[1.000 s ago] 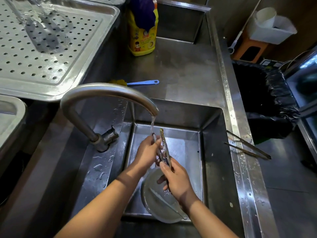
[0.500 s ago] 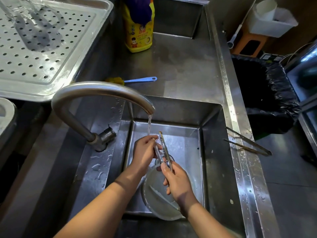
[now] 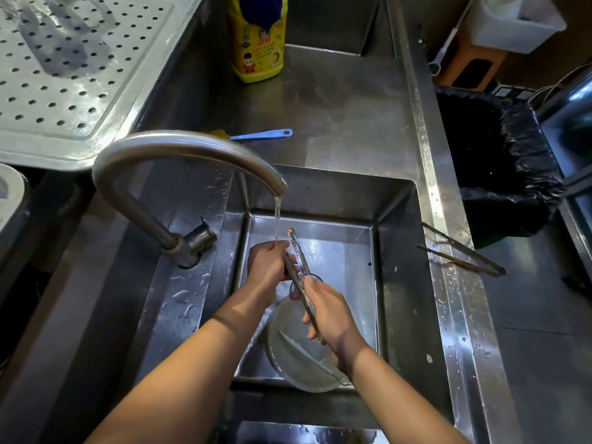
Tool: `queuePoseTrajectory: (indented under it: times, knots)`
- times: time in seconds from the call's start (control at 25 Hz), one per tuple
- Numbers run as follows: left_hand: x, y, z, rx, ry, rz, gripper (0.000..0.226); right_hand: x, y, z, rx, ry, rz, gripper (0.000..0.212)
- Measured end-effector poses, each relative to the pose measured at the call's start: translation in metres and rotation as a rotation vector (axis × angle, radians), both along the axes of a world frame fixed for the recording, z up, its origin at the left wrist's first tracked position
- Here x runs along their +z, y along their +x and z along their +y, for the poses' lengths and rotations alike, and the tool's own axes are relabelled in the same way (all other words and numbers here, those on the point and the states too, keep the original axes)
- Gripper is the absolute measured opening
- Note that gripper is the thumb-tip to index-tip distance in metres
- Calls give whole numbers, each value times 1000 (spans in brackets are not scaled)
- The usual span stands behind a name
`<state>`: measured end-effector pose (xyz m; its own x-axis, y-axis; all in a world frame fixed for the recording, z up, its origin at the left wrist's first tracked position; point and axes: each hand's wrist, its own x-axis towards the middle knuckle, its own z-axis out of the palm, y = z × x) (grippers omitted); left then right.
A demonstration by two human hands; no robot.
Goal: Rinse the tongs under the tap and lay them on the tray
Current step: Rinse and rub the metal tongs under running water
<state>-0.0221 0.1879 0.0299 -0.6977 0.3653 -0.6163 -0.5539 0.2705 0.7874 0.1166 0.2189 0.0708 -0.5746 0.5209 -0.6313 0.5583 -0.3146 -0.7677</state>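
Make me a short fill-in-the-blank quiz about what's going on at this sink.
1. Water from the tap lands on the ____ hand.
2. Both hands hold the tongs over a clear ____ in the sink.
3. The handle of the brush on the counter is ____.

Missing words: left; bowl; blue

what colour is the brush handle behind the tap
Light blue, on the brush handle; clearest in the head view.

Commercial kitchen wash station. Evidence: a deep stainless steel sink [image 3: 397, 283] set in a steel counter, a perforated draining tray [image 3: 73, 75] far left, a detergent bottle [image 3: 259, 49], and a black-lined bin [image 3: 499, 161] right.
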Motion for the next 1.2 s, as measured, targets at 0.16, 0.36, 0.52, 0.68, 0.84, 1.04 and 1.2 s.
queuePoseTrajectory:
  times: [0.16, 0.36, 0.52, 0.68, 0.84, 1.04, 1.2]
  knots:
    - [-1, 2, 5, 9, -55, 16, 25, 1, 2, -3, -69, -105, 39, 40]
    - [-3, 0, 4, -65, -76, 67, 25, 3, 5, -3, -104, -161, 39, 38]
    - [2, 8, 3, -50, -19, 94, 24, 2, 7, 1, -98, -145, 79, 39]
    - [9, 8, 10, 119, -37, 16, 28, 1, 5, 1, -73, -107, 101, 34]
    - [11, 10, 9, 59, 129, -78, 22, -2, 3, 2, -121, -123, 90, 37]
    - [16, 17, 13, 175, 81, -30, 17, -4, 3, 1, -105, -140, 128, 35]
    - [20, 1, 13, 211, 227, -254, 48, -4, 0, 1, -156, -210, 153, 37]
